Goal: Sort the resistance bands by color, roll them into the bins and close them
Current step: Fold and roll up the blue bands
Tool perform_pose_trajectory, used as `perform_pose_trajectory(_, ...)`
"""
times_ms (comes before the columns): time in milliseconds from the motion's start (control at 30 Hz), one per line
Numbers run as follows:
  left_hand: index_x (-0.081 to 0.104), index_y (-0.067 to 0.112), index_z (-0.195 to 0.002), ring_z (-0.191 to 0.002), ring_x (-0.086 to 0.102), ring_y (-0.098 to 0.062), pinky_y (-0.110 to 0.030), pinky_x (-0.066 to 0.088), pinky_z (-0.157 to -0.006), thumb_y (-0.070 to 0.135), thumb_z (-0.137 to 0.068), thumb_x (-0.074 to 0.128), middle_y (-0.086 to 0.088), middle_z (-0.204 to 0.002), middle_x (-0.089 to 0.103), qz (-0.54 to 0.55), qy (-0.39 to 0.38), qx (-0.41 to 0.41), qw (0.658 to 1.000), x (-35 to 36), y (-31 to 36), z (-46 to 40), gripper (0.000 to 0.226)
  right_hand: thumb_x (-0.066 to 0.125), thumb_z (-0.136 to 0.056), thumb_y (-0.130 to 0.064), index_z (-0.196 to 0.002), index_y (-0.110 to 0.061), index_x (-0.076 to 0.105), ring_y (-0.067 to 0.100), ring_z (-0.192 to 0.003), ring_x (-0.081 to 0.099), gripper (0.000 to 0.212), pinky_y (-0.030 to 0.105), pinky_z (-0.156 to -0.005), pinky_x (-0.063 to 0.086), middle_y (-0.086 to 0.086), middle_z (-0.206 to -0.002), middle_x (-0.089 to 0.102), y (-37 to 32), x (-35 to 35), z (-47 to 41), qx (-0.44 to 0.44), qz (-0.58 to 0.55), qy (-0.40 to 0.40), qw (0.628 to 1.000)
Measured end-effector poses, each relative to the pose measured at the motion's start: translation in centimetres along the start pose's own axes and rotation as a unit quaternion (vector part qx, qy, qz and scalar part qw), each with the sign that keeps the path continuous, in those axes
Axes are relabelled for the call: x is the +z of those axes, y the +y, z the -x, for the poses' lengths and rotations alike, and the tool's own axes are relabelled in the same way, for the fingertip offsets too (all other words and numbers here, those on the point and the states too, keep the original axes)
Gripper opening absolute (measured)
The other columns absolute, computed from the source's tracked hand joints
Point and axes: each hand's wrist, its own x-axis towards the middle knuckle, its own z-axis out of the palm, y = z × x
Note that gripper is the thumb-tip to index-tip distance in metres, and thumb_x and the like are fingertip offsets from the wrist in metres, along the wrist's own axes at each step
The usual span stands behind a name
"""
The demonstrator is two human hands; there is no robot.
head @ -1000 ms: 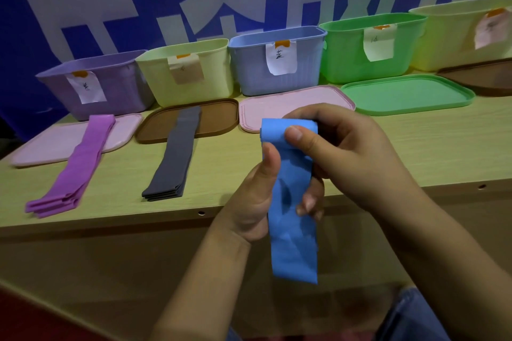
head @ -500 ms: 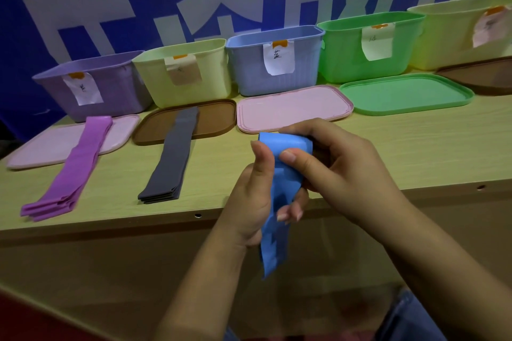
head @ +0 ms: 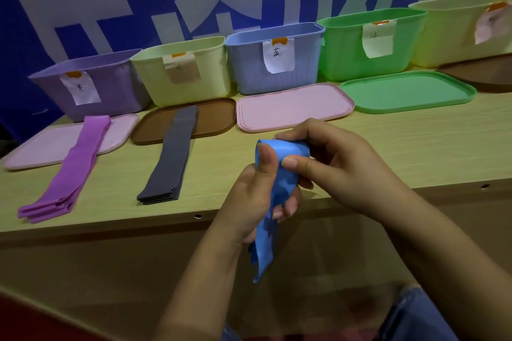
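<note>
A blue resistance band (head: pixel 279 174) hangs in front of the table edge, its top end curled over into a roll. My left hand (head: pixel 255 202) grips it from the left with the thumb pressed on the roll. My right hand (head: pixel 338 163) pinches the rolled top from the right. The loose tail (head: pixel 263 252) dangles below both hands. A stack of purple bands (head: pixel 69 171) lies at the left, partly on a pink lid. A stack of dark grey bands (head: pixel 171 158) lies partly on a brown lid. The blue bin (head: pixel 249 69) stands open behind my hands.
Open bins line the back: purple (head: pixel 116 91), pale yellow (head: pixel 210 75), green (head: pixel 343 50), another pale yellow (head: pixel 448 33). Lids lie before them: pink (head: pixel 33 152), brown (head: pixel 216 116), pink (head: pixel 293 108), green (head: pixel 407 91), brown (head: pixel 482 75). The table's front edge (head: pixel 110 227) runs below my hands.
The roll at the band's top has grown and the hanging tail has shortened and twisted narrower. Both hands have dropped slightly toward the table edge.
</note>
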Motion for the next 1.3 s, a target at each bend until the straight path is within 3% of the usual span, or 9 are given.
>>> perform_pose_trajectory(133,0.068,0.015,-0.08,-0.036,0.037,-0.013,-0.022,0.034,-0.04,0.079,-0.077,0.041,-0.008,-0.048,0.049,0.0,0.036,-0.006,0.999,0.1,-0.1,-0.2,0.069,0.066,-0.081,-0.022,-0.102,-0.017,0.063,-0.004,-0.072,0.06,0.022,0.013,-0.066,0.045,-0.024,-0.082,0.063,0.6,0.6,-0.1,0.01,0.044,0.016,0.999)
perform_pose_trajectory(367,0.065,0.013,-0.087,-0.047,0.055,-0.017,-0.03,0.047,-0.054,0.076,-0.077,0.045,-0.014,-0.062,0.062,-0.035,-0.012,0.036,0.999,-0.2,0.4,0.8,0.067,0.051,-0.089,-0.035,-0.117,-0.021,0.063,0.01,-0.07,0.053,0.033,0.026,-0.082,0.05,0.011,-0.082,0.056,-1.5,-1.5,0.1,0.122,-0.151,-0.103,0.976)
perform_pose_trajectory(500,0.059,0.01,-0.099,-0.069,0.07,-0.019,-0.027,0.056,-0.066,0.048,-0.095,0.043,-0.009,-0.08,0.073,-0.05,-0.044,0.041,0.997,0.1,1.1,1.4,0.042,0.043,-0.093,-0.045,-0.089,-0.006,0.06,0.021,-0.046,0.045,0.043,0.02,-0.052,0.043,0.031,-0.061,0.043,-2.1,-0.8,-0.1,0.137,-0.107,-0.121,0.977)
perform_pose_trajectory(600,0.055,0.019,-0.11,-0.088,0.069,-0.004,-0.015,0.052,-0.073,0.024,-0.096,0.036,0.013,-0.093,0.073,-0.045,-0.071,0.05,0.995,-0.1,1.7,2.0,0.023,0.048,-0.09,-0.031,-0.096,0.006,0.056,0.026,-0.048,0.033,0.038,0.025,-0.044,0.032,0.034,-0.066,0.034,-2.3,-1.1,0.2,0.139,-0.13,-0.145,0.971)
perform_pose_trajectory(767,0.066,0.039,-0.112,-0.1,0.067,-0.01,-0.023,0.052,-0.08,0.054,-0.079,0.063,0.01,-0.105,0.071,0.011,-0.067,0.061,0.996,-0.6,1.6,2.0,0.037,0.059,-0.081,-0.032,-0.096,-0.019,0.068,0.024,-0.056,0.042,0.022,0.037,-0.048,0.042,0.032,-0.073,0.044,-3.2,-0.6,0.6,0.13,-0.104,-0.103,0.981)
perform_pose_trajectory(900,0.069,0.028,-0.111,-0.097,0.067,-0.019,-0.034,0.055,-0.081,0.048,-0.07,0.077,0.0,-0.104,0.071,0.122,-0.069,0.024,0.99,-0.4,1.3,1.6,0.046,0.059,-0.081,-0.031,-0.093,-0.026,0.067,0.024,-0.062,0.052,0.015,0.039,-0.053,0.046,0.015,-0.076,0.059,-3.7,-0.5,0.8,0.065,-0.072,-0.039,0.994)
perform_pose_trajectory(1033,0.071,0.022,-0.099,-0.085,0.071,-0.024,-0.032,0.055,-0.078,0.045,-0.078,0.069,-0.009,-0.092,0.073,0.082,-0.103,-0.004,0.991,0.4,1.1,1.4,0.031,0.056,-0.084,-0.031,-0.099,-0.024,0.064,0.029,-0.075,0.062,0.019,0.04,-0.062,0.053,0.005,-0.088,0.066,-3.9,-0.7,0.3,0.011,0.001,0.032,0.999)
perform_pose_trajectory(1200,0.07,0.026,-0.106,-0.098,0.065,-0.028,-0.043,0.051,-0.088,0.057,-0.071,0.073,-0.005,-0.1,0.07,0.079,-0.085,-0.011,0.993,-0.2,0.6,1.0,0.047,0.057,-0.083,-0.031,-0.093,-0.035,0.061,-0.001,-0.072,0.061,0.011,0.019,-0.06,0.05,-0.019,-0.081,0.065,-3.9,-0.6,-0.1,0.002,0.005,0.069,0.998)
perform_pose_trajectory(1300,0.068,0.028,-0.113,-0.112,0.062,-0.023,-0.038,0.051,-0.092,0.066,-0.064,0.071,0.0,-0.114,0.068,0.085,-0.095,-0.011,0.992,-1.4,1.6,0.9,0.063,0.063,-0.085,-0.036,-0.095,-0.028,0.064,0.006,-0.074,0.063,0.013,0.032,-0.063,0.055,-0.002,-0.086,0.067,-4.3,-1.1,-0.1,0.017,-0.012,0.064,0.998)
